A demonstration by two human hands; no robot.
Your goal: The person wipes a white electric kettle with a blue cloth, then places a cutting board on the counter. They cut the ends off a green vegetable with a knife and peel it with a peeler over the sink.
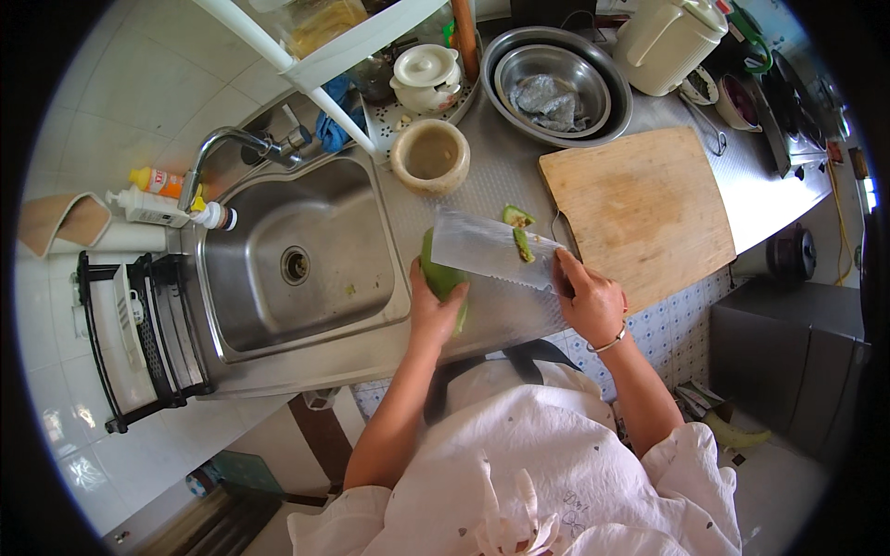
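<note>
My left hand [436,309] grips a green vegetable [439,272], perhaps a gourd or papaya, over the counter just right of the sink. In my right hand [591,295] is a cleaver [480,243] with a broad, wet-looking blade. Its far end overlaps the vegetable and hides part of it; whether the edge cuts in I cannot tell. A green scrap [523,245] clings to the blade near the handle. Just beyond the blade lies another cut green piece [518,215] with a brownish inner side.
A wooden cutting board [643,215] lies at right. Nested metal basins [556,132] and a stone mortar [430,158] stand behind. The steel sink [306,208] with its faucet [222,139] is at left. A white shelf rack [341,59] rises at the back; a stove [799,139] is far right.
</note>
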